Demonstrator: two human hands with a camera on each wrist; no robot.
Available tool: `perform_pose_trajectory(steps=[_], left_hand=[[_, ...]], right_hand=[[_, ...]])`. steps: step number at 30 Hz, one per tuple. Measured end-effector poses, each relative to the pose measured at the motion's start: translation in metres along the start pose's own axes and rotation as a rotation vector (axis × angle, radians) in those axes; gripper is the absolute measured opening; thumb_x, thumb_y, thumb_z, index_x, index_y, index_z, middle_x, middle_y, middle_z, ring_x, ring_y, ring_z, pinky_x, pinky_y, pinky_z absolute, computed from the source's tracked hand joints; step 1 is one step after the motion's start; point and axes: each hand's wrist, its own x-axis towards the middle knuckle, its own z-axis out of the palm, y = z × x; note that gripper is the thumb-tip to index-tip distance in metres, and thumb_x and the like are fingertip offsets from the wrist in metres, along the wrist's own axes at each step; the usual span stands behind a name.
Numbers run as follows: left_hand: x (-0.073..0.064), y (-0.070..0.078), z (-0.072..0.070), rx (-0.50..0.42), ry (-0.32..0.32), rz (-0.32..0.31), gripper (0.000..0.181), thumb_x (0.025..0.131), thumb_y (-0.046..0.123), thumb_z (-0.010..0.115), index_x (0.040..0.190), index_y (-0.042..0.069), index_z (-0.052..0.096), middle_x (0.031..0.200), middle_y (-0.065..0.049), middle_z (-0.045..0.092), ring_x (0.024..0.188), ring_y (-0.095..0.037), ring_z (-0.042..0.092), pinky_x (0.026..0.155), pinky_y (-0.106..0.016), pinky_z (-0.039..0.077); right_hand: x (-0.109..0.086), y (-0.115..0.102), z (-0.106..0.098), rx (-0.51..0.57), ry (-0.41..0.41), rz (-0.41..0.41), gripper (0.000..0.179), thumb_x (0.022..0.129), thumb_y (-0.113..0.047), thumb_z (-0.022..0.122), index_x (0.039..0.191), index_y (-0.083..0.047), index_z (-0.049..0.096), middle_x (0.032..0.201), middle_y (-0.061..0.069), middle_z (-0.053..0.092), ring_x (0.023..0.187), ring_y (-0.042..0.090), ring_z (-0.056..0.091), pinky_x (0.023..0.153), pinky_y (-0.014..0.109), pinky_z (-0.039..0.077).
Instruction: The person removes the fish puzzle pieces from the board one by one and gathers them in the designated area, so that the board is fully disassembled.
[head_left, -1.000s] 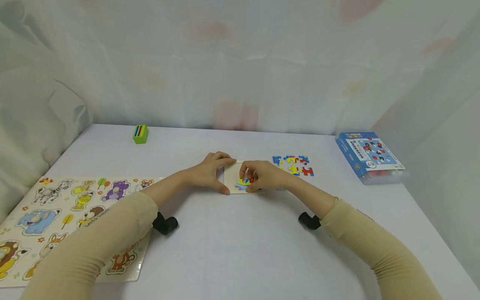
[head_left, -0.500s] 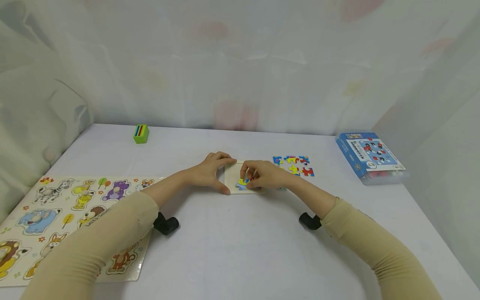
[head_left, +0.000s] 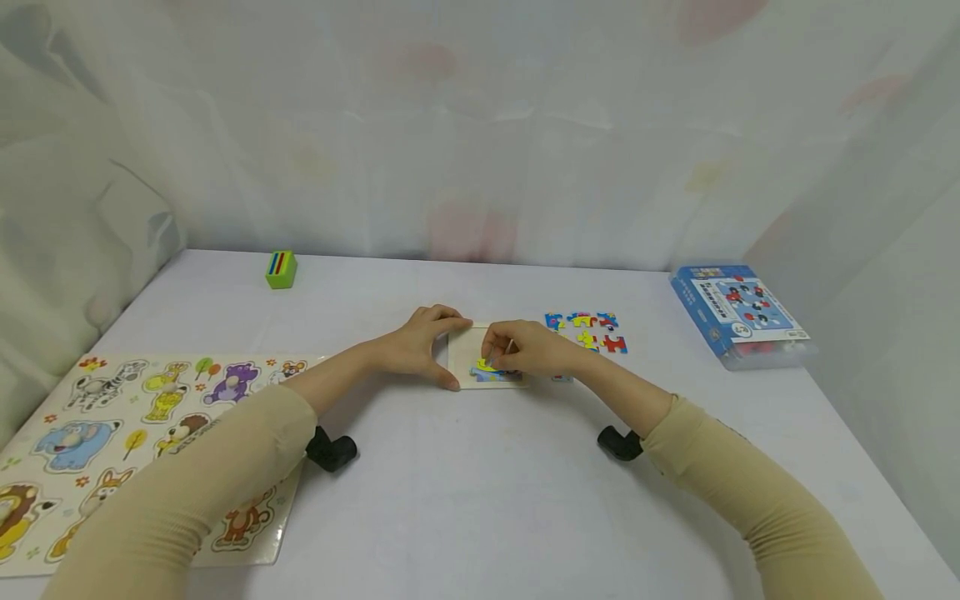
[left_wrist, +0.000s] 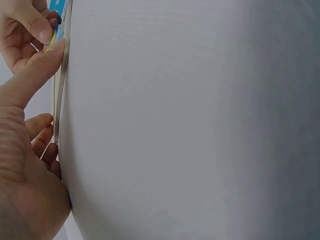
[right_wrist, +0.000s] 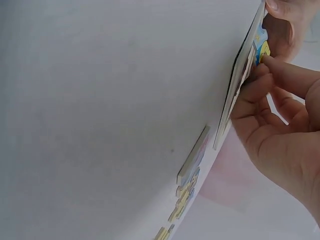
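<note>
A small pale wooden puzzle board (head_left: 462, 350) lies mid-table, with blue and yellow puzzle pieces (head_left: 491, 377) along its near side. My left hand (head_left: 416, 343) holds the board at its left end, thumb at the near corner and fingers at the far one. My right hand (head_left: 534, 350) is over the board's right half and pinches a yellow puzzle piece (right_wrist: 265, 49) between thumb and fingers, low against the board. The right hand hides part of the board. In the left wrist view the left thumb (left_wrist: 42, 67) presses the board's edge.
Loose jigsaw pieces (head_left: 615, 343) lie right of the board, partly behind the right hand. A blue box (head_left: 738, 312) stands at the far right, a green block (head_left: 281, 270) at the back left. A large animal picture board (head_left: 172, 450) lies under the left forearm.
The right hand's fingers have shifted slightly at the board, and more of the blue pieces along the near edge shows. A red patch visible earlier under the fingers is hidden. The left hand stays put.
</note>
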Motion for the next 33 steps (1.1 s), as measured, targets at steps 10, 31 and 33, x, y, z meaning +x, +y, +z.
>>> perform_pose_trajectory(steps=[10, 31, 33], left_hand=[[-0.001, 0.002, -0.001, -0.004, -0.009, 0.004, 0.101, 0.070, 0.042, 0.087, 0.153, 0.014, 0.036, 0.153, -0.008, 0.031, 0.140, -0.030, 0.023, 0.116, -0.057, 0.026], [0.001, -0.002, 0.001, 0.010, 0.005, 0.007, 0.100, 0.069, 0.042, 0.087, 0.152, 0.015, 0.038, 0.153, -0.007, 0.032, 0.141, -0.029, 0.023, 0.115, -0.053, 0.030], [0.000, -0.001, 0.001, 0.007, 0.005, 0.007, 0.099, 0.069, 0.042, 0.087, 0.152, 0.015, 0.039, 0.153, -0.007, 0.032, 0.141, -0.029, 0.024, 0.115, -0.053, 0.030]], right_hand=[[-0.004, -0.002, -0.010, 0.022, 0.012, -0.010, 0.011, 0.096, -0.014, 0.061, 0.107, -0.012, 0.064, 0.087, 0.000, 0.060, 0.081, 0.016, 0.055, 0.071, 0.026, 0.046], [-0.043, 0.033, -0.054, 0.004, 0.078, 0.095, 0.017, 0.096, -0.013, 0.060, 0.112, -0.010, 0.065, 0.092, 0.004, 0.058, 0.086, 0.020, 0.059, 0.082, 0.034, 0.052], [-0.047, 0.038, -0.056, 0.002, 0.080, 0.107, 0.017, 0.096, -0.013, 0.059, 0.112, -0.009, 0.065, 0.091, 0.005, 0.058, 0.084, 0.020, 0.058, 0.080, 0.033, 0.052]])
